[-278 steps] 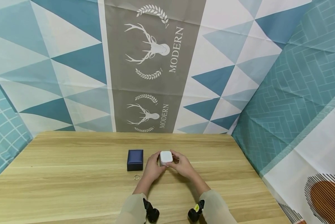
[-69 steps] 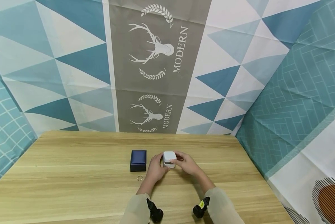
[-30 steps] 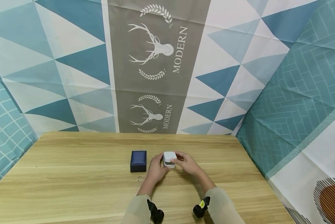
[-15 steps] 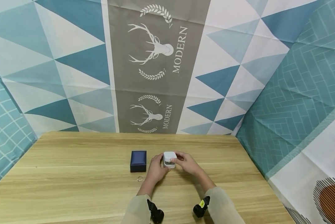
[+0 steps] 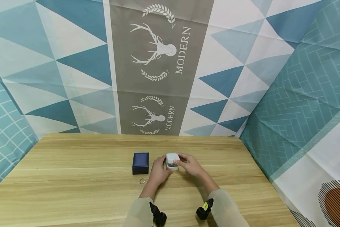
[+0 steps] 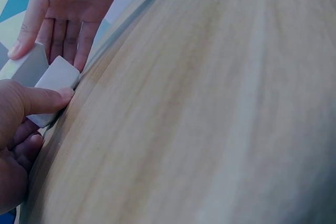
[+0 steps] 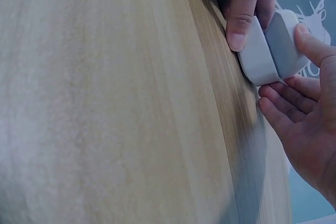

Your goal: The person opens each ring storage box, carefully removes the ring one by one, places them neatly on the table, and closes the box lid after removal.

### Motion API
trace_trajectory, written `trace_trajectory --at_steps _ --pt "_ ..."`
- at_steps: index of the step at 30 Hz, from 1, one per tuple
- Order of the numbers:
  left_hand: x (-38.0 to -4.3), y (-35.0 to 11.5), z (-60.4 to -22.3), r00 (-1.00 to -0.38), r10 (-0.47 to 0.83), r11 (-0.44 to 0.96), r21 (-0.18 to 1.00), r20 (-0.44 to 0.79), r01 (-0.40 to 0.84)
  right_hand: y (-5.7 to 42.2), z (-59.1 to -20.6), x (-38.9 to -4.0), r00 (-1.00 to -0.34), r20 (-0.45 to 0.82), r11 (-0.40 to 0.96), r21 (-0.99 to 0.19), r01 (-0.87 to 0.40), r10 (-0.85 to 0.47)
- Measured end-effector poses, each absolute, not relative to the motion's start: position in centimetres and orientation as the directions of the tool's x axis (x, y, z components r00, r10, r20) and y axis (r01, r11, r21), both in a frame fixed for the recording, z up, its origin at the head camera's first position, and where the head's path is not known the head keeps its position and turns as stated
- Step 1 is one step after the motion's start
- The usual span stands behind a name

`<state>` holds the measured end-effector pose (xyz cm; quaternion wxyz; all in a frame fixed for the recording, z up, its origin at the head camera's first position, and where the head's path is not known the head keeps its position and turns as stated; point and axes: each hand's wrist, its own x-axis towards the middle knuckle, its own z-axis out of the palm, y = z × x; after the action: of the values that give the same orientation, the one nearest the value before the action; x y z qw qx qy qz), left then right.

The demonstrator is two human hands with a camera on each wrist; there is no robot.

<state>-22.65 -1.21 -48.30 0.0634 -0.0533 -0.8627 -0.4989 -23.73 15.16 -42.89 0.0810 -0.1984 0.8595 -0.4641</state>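
Observation:
Both hands are at a small white jewelry box (image 5: 172, 161) with rounded corners, in the middle of the table. Its lid (image 7: 287, 43) is parted from the base (image 7: 258, 59), leaving a narrow dark gap on the near side. My left hand (image 5: 158, 171) grips the base, thumb on its front. My right hand (image 5: 190, 165) holds the lid, thumb on the near face and the other fingers behind and below. The inside of the box is hidden. A thin gold-coloured ring (image 5: 142, 181) lies on the table left of my left wrist.
A dark blue box (image 5: 140, 163) with a padded-looking top stands shut to the left of my left hand. The wooden table (image 5: 82, 183) runs back to a patterned cloth wall (image 5: 150, 104). Black wrist cameras sit on both sleeves.
Several seconds ago the white box was closed; its lid has since come up and parted from the base. Over the last second hands and box have hardly moved.

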Motion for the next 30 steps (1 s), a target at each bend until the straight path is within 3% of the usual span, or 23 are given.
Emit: trace_trajectory --at_steps 30 --pt "-22.59 -1.16 -48.42 -0.986 0.026 0.474 0.866 0.167 0.159 15.08 -42.37 -23.40 -0.916 0.026 0.487 -0.841 -0.237 -0.401"
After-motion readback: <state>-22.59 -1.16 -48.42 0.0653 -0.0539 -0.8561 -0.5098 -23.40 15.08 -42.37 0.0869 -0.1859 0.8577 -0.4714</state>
